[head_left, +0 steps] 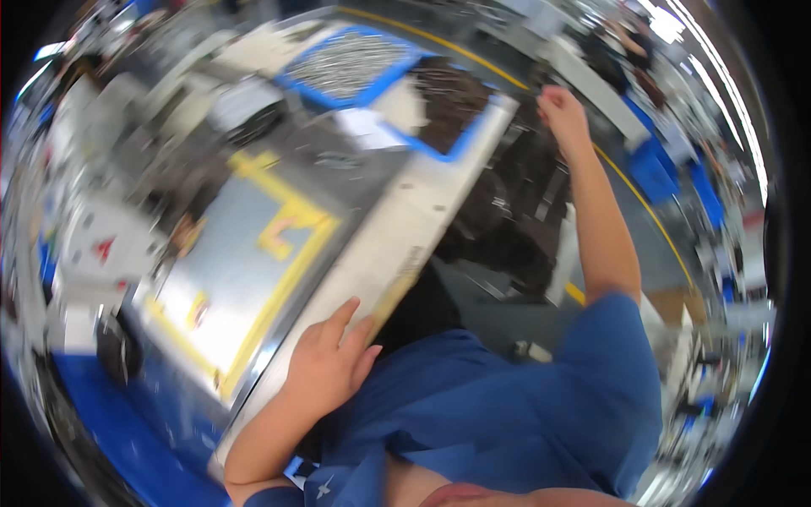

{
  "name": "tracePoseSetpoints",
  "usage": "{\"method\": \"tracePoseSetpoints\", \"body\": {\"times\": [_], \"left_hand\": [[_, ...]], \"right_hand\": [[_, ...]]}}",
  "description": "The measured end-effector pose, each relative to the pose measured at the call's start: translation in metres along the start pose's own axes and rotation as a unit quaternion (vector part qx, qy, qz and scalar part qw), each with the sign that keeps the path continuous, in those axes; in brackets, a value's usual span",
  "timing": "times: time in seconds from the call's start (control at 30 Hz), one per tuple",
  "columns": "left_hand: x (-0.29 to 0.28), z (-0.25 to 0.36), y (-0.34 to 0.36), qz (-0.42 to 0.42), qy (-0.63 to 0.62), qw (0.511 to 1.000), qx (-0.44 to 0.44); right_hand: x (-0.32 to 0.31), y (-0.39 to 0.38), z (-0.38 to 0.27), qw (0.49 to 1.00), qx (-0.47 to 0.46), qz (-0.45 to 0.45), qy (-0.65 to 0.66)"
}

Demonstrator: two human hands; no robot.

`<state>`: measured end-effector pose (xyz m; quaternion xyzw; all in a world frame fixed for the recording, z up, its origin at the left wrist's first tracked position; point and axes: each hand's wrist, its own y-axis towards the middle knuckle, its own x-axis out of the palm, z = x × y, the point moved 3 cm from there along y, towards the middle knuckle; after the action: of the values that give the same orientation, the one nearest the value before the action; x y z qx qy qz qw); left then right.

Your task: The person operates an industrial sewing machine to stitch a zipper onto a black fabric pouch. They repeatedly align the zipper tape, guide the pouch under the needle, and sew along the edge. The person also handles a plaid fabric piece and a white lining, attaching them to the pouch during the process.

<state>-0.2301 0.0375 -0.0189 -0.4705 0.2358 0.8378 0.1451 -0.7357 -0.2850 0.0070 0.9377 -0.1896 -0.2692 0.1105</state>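
Observation:
My left hand is held over the front edge of the white worktable, fingers spread, with nothing in it. My right arm reaches far out to the right. At its end, my right hand has its fingers curled closed beside a heap of dark brown, shiny sheet-like pieces. Motion blur hides whether anything is pinched there. Left of that hand, a blue-rimmed tray holds more dark brown pieces. To the left of my left hand lies a metal plate bordered with yellow tape.
Another blue-rimmed tray holds many thin silvery pieces, with a white paper near it. A white machine part stands at the left. Blue bins and a yellow floor line lie to the right. Other people are in the background.

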Motion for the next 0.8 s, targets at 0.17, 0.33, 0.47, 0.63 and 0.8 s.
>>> {"method": "tracePoseSetpoints", "body": {"times": [0.17,0.33,0.47,0.63,0.8], "left_hand": [[-0.099,-0.03,-0.082,0.123,0.109,0.966,-0.2],[-0.209,-0.005,-0.194,0.225,0.305,0.837,-0.395],[-0.279,0.017,-0.276,0.217,0.413,0.675,-0.572],[-0.322,0.019,-0.363,0.166,0.514,0.532,-0.652],[-0.321,0.002,-0.378,0.136,0.528,0.479,-0.688]], "right_hand": [[0.148,-0.092,-0.033,0.974,-0.092,-0.196,0.066],[0.235,-0.168,-0.079,0.94,-0.138,-0.303,0.081],[0.271,-0.193,-0.132,0.91,-0.177,-0.363,0.098],[0.302,-0.211,-0.157,0.886,-0.182,-0.408,0.122],[0.31,-0.218,-0.155,0.883,-0.206,-0.413,0.084]]}}
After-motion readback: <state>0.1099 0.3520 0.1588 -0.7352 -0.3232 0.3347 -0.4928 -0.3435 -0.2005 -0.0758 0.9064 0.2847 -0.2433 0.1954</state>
